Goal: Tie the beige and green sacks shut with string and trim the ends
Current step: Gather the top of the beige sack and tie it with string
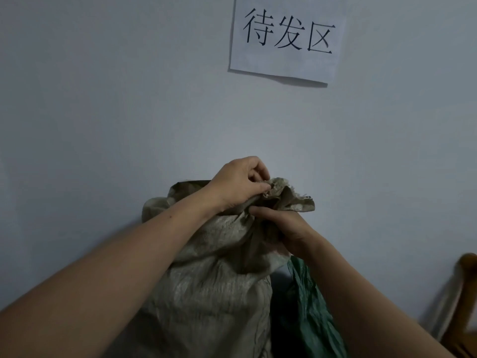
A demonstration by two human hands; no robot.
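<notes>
A beige woven sack stands upright against the wall, its mouth gathered into a bunch at the top. My left hand pinches the bunched rim from above. Just below it, my right hand grips the gathered neck of the sack. A green sack leans beside the beige one on its right, partly hidden behind my right forearm. No string or scissors can be seen.
A pale wall rises directly behind the sacks, with a white paper sign bearing black characters taped high up. A wooden piece of furniture shows at the lower right edge.
</notes>
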